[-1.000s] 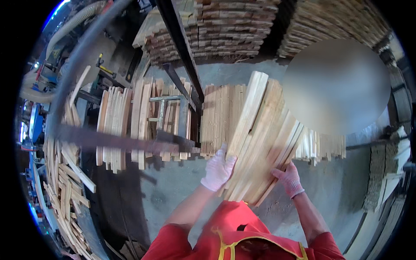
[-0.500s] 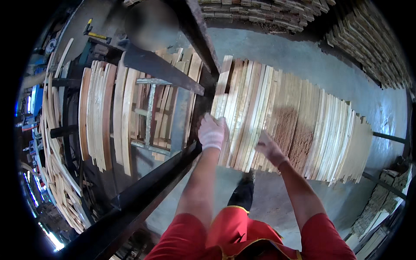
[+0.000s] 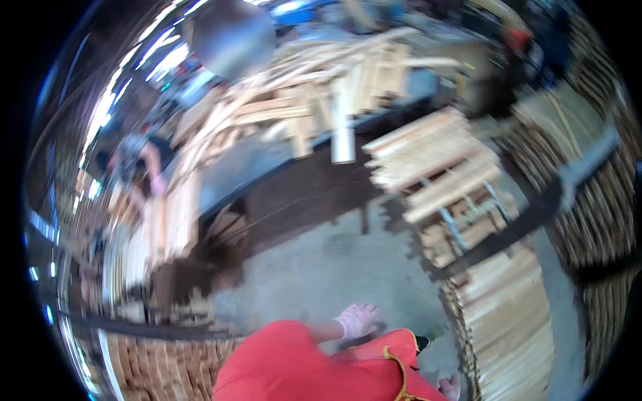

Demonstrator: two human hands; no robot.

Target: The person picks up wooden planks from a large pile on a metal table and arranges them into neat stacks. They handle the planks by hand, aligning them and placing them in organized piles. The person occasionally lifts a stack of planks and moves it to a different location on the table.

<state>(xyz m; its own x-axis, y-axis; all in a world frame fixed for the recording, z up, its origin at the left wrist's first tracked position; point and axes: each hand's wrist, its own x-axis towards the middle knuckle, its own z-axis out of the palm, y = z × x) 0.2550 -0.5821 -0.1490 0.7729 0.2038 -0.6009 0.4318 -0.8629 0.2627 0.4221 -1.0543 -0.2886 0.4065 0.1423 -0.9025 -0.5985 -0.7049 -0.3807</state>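
My left hand [image 3: 359, 319], in a pale pinkish glove, hangs over the grey floor in front of my red clothing. Its fingers are somewhat apart and nothing shows in them. Low in the picture, my right hand [image 3: 449, 386] is small and blurred, partly cut off by the lower edge; its fingers cannot be made out. Nearest to it is a long row of pale wooden slats [image 3: 511, 321] on the right. Beyond a dark metal bar [image 3: 508, 234] lies a second stack of boards [image 3: 435, 160].
A dark table [image 3: 301, 200] with loose boards [image 3: 341, 127] on it stretches across ahead. At the left another person [image 3: 137, 167] bends over upright boards [image 3: 177, 214]. Stacked wood [image 3: 174, 367] stands at lower left, and more piles [image 3: 595, 214] line the right.
The view has swung left, so the slat row now sits at the right. Both hands have come off the slats and dropped low near my body.
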